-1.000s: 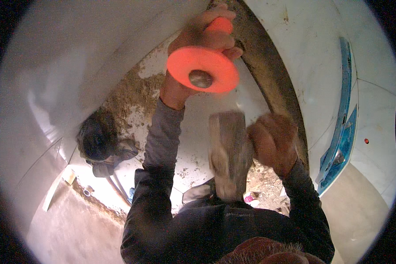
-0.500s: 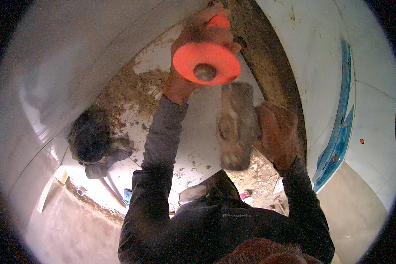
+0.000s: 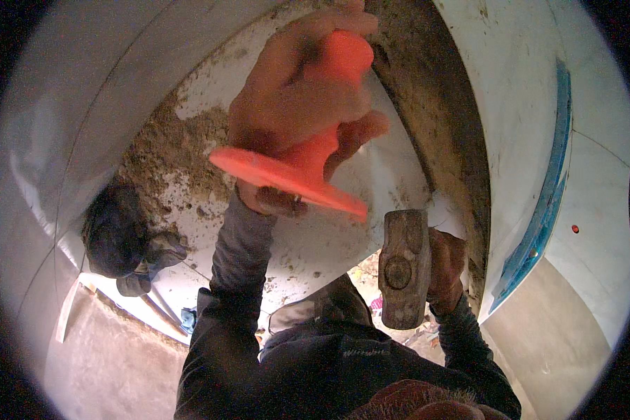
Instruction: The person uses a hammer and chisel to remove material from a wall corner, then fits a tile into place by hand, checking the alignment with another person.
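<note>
My left hand [image 3: 294, 98] is wrapped around the bright orange grip of a chisel with a wide round hand guard [image 3: 294, 180]. The guard is tilted, its right side lower. I cannot make out the chisel's blade. Lower and to the right, my right hand [image 3: 448, 262] is closed on the handle of a club hammer. Its heavy, worn, grey-brown head [image 3: 404, 269] stands upright in view, apart from the chisel, and the handle is mostly hidden behind the head and the fingers.
Pale panels [image 3: 70, 133] rise on the left. Brown dirt [image 3: 168, 150] is spread over the light surface under my left arm. A dark bundle [image 3: 117, 234] lies at the left. A brown, dirty strip [image 3: 444, 105] curves along the right, with a blue strip [image 3: 549, 164] beyond it.
My left hand and the chisel have come closer and the guard has tipped from face-on to nearly edge-on. The hammer has moved lower and to the right, away from the chisel.
</note>
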`<state>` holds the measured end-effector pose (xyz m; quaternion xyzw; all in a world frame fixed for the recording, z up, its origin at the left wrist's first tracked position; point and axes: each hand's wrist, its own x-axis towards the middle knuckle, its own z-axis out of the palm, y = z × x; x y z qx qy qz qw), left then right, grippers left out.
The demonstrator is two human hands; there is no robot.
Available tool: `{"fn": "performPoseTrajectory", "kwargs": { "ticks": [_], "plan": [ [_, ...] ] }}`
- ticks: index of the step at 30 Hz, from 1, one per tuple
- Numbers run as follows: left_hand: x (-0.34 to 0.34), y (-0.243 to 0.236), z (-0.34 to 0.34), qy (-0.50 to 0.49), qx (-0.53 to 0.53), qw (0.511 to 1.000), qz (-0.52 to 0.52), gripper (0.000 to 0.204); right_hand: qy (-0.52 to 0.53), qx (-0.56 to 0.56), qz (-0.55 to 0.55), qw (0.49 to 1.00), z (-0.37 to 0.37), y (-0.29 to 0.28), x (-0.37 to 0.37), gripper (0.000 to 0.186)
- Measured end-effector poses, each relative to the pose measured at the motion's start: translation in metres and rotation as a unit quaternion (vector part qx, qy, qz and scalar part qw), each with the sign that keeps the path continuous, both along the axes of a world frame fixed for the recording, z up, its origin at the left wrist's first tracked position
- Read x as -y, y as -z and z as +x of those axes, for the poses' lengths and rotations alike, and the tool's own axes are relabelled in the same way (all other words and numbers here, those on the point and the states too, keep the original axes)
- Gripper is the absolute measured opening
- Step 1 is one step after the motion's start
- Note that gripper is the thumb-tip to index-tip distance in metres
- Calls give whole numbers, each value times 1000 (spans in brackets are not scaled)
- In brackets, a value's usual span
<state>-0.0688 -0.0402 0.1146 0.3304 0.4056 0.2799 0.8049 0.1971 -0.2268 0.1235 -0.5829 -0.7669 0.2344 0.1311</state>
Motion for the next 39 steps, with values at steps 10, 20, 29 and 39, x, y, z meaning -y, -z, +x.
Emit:
{"fn": "performPoseTrajectory", "kwargs": {
  "ticks": [10,20,29,39],
  "plan": [
    [16,68,62,-266,-21,848,458,18,-180,-50,24,982,-32,-27,-47,32],
    [-5,75,59,-200,5,838,507,23,-278,-67,95,953,-66,-91,-53,29],
    [-4,97,70,-291,37,784,547,25,-166,-1,-116,979,-96,-116,-58,38],
    [-13,111,72,-264,10,863,430,37,-90,151,38,984,-52,-63,-72,30]
  ]
}}
